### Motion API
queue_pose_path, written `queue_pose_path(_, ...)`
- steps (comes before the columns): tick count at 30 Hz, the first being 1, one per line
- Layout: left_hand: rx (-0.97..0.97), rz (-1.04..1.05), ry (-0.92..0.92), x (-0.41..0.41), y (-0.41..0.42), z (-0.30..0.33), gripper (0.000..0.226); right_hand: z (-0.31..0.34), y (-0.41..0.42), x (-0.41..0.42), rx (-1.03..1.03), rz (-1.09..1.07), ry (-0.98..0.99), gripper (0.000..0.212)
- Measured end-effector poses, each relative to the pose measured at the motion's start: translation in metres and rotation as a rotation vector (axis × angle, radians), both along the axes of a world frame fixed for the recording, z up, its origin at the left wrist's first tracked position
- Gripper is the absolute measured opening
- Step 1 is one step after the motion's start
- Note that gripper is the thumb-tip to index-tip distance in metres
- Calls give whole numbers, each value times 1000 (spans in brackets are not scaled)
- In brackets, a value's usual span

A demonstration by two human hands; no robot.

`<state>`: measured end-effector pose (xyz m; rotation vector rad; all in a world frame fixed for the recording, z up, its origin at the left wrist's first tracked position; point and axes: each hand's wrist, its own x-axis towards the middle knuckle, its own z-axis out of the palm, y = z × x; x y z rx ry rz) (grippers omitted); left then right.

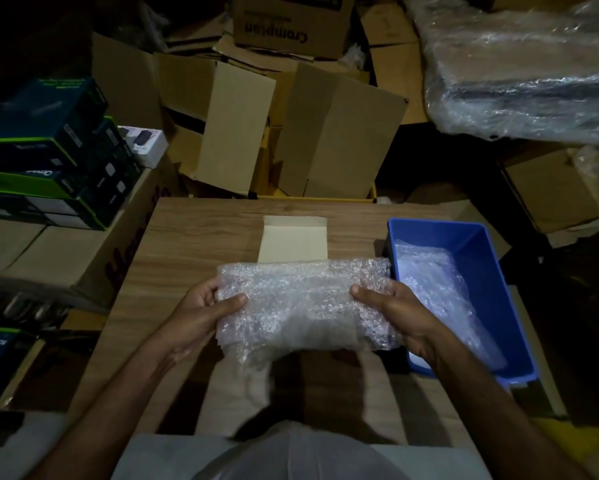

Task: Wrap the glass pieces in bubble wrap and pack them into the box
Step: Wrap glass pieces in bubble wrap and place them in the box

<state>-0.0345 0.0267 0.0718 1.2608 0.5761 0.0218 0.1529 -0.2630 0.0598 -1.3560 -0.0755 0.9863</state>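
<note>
The bubble-wrapped bundle [305, 306] is being held up over the wooden table [187, 237], and every place here is being taken from that bundle. The glass itself is not showing through the cloudy wrap, so whether one piece or several are lying inside cannot be told. The left hand [201, 317] is gripping the bundle's left end, thumb curled over the top face and fingers going underneath; the right hand [391, 313] is clasping the right end the same way, its thumb pressing on top where the wrap is bunching up. Judging from this, the wrapping step is looking finished or nearly so, and the packing step is coming up. Just behind the bundle, the small cardboard box [292, 242] is sitting with its pale lid flap lying open on the table; its body is being hidden by the bundle, so how much room is inside cannot be seen. Just right of the bundle, the blue bin [478, 251] is holding more loose bubble wrap [440, 282]. The next move is probably calling for keeping both ends tucked so the wrap is not springing open, then lowering the bundle level into the box. Farther behind the bundle, empty cartons [291, 133] are piling up.
</note>
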Motion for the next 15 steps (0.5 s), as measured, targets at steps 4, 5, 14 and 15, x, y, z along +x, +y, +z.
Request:
queue_pose_path(4, 18, 31, 18, -5, -1, -6, 54, 4, -3, -4, 22, 48, -4, 39)
queue_pose_path(5, 10, 26, 12, -6, -2, -7, 51, 4, -2, -4, 9, 43, -39, 38)
queue_pose_path(14, 70, 9, 58, -10, -4, -12, 49, -3, -6, -1, 13, 37, -38, 46)
queue_pose_path(15, 51, -2, 55, -11, -4, -13, 47, -3, -6, -1, 27, 40, -23, 50)
